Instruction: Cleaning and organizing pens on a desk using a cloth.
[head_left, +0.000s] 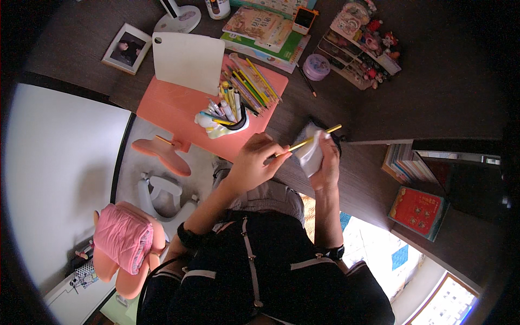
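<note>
My left hand [257, 163] pinches one end of a yellow pencil [299, 144], which slants up to the right. Around the pencil's other half, my right hand [327, 162] grips a white tissue or cloth [310, 161]; the pencil's far end sticks out beyond it. Left of the hands, a white pen holder [212, 129] packed with pens and markers rests on a pink desk mat [179, 116]. Behind it lies a row of coloured pencils [253, 86]. A dark flat item [307, 130] is partly hidden behind the cloth.
A white board [187, 60], books [254, 27] and a framed photo [128, 49] occupy the desk's back. At right are a round purple tin [316, 67], a loose dark pencil [307, 81] and a trinket rack [355, 49]. A pink chair [127, 279] stands lower left.
</note>
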Tool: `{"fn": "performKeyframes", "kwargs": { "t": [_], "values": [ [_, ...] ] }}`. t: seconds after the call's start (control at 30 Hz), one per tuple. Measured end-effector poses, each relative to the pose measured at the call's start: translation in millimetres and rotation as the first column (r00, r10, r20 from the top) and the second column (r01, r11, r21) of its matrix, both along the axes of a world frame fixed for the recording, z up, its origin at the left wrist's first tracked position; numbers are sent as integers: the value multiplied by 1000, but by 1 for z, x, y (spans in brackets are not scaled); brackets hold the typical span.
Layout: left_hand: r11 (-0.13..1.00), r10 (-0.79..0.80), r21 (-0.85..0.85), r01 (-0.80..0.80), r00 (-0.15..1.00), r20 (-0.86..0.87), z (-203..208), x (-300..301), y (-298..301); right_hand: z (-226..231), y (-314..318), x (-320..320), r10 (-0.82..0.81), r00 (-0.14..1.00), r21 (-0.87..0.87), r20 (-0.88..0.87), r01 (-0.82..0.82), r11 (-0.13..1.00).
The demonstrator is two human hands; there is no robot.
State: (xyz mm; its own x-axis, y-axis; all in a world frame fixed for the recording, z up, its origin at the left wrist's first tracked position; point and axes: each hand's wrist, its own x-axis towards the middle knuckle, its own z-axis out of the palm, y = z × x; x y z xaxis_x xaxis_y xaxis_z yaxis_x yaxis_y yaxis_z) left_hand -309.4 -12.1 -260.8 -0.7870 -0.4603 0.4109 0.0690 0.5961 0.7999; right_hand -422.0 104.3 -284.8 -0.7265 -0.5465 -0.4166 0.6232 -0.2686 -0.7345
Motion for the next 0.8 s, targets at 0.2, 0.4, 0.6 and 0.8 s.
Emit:
{"fn": "performKeyframes", "kwargs": {
  "t": [0.2,0.4,0.6,0.8],
  "values": [
    [998,19,-64,-18,1000,13,-10,1,-6,10,1,-15,-150,983,-6,-105,150,989],
    [996,10,-85,7,980,200,-22,5,-3,-1,-13,11,43,946,107,-320,-9,994],
    [931,-12,360,-66,978,209,-32,15,-13,-4,-4,-33,-220,953,23,-207,229,973],
    [832,306,510,-217,947,-97,-23,22,-48,-29,4,-45,-173,964,131,-200,201,971]
  ]
}}
